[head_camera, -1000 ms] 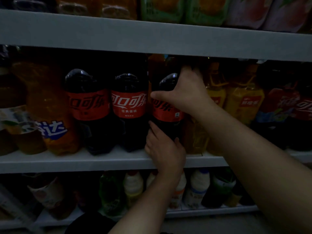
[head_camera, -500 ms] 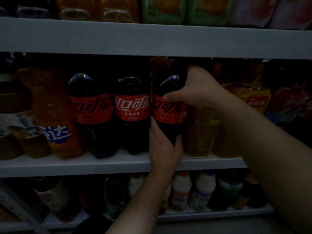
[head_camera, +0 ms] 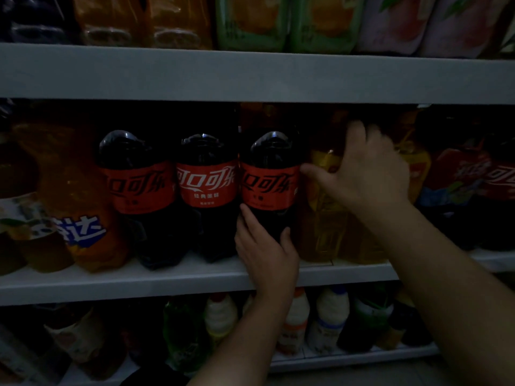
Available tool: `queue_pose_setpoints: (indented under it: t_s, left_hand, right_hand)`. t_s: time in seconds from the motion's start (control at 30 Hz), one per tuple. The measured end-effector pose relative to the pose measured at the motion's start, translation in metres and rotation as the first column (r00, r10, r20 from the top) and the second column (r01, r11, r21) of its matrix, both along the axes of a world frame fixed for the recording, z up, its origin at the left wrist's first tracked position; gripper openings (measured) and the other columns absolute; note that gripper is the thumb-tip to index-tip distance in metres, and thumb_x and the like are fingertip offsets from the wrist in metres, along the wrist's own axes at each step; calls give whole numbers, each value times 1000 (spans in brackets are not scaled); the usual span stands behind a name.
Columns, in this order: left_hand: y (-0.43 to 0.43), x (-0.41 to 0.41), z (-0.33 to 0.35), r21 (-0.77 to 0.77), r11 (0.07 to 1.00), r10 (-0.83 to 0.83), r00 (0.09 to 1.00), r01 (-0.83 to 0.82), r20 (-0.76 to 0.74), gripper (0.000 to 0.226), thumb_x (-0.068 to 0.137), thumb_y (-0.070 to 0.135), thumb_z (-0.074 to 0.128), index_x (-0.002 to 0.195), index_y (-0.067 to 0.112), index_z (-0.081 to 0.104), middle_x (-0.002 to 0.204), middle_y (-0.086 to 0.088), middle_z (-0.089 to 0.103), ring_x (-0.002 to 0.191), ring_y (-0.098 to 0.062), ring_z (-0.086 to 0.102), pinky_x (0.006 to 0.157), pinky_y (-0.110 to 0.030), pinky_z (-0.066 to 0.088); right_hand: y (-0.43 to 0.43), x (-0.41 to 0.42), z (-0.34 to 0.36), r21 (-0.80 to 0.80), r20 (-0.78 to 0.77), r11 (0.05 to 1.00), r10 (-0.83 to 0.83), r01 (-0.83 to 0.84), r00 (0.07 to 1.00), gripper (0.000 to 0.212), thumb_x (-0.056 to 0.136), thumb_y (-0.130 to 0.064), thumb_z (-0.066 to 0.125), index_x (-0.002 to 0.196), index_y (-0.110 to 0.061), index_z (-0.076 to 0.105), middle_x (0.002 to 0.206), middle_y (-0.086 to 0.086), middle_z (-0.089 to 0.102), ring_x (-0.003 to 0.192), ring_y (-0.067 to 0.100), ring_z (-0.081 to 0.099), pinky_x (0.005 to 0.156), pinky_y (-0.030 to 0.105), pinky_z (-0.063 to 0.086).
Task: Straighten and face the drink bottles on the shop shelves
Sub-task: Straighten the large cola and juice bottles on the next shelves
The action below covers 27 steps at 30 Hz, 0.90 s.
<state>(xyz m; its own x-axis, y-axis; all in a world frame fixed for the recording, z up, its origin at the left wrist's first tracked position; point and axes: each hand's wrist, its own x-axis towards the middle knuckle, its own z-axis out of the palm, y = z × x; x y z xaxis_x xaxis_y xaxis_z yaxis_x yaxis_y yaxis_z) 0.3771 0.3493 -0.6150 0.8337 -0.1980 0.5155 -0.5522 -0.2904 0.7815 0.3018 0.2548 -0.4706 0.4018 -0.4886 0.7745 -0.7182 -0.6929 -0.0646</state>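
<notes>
As the cola bottle [head_camera: 269, 174] stood on the middle shelf [head_camera: 139, 282], its lower body, judged heavy and slick, was clasped by the left hand [head_camera: 264, 254]; the grip of the blurred right hand [head_camera: 367, 174] could not be told.

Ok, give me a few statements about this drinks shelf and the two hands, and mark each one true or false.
1. Three cola bottles with red labels stand side by side on the middle shelf. True.
2. The left hand holds the lower part of the rightmost cola bottle. True.
3. The right hand grips the cap of the middle cola. False: it is right of the colas, at the yellow bottle.
4. The orange soda bottle stands right of the colas. False: it stands left of them.
5. White bottles stand on the shelf below. True.
</notes>
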Motion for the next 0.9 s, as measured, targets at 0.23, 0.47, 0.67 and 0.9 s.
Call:
queue_pose_setpoints:
  t_s: [0.23,0.47,0.67,0.9]
  left_hand:
    - [1,1,-1,25,1000,-2,1000,2,8,93,84,30,69,151,6,10,146,-22,33,130,-37,34,108,-48,30]
    - [2,0,1,13,1000,8,1000,-8,6,91,84,27,68,151,4,11,147,-23,32,132,-38,32,110,-48,28]
    - [7,0,0,18,999,45,998,-46,45,90,81,31,72,150,5,20,140,-23,37,126,-38,39,104,-48,34]
    - [14,4,-4,126,991,33,996,-44,86,107,68,37,83,150,7,21,133,-23,40,118,-40,44,97,-50,41]
  right_hand:
    - [-7,3,11,206,-11,977,56,-53,998,88,59,-67,67,122,-12,39,112,12,53,97,36,57,64,33,36]
    - [-12,3,33,314,-145,945,142,-91,979,72,57,-55,77,109,-16,45,101,6,51,97,27,50,71,34,44]
    - [-29,0,44,404,-222,907,226,-121,949,81,51,-65,77,113,-20,49,96,-1,51,97,25,55,72,30,46]
    - [-23,9,46,315,-328,948,159,-51,931,70,45,-87,61,70,-24,43,64,-8,40,63,16,45,51,25,34]
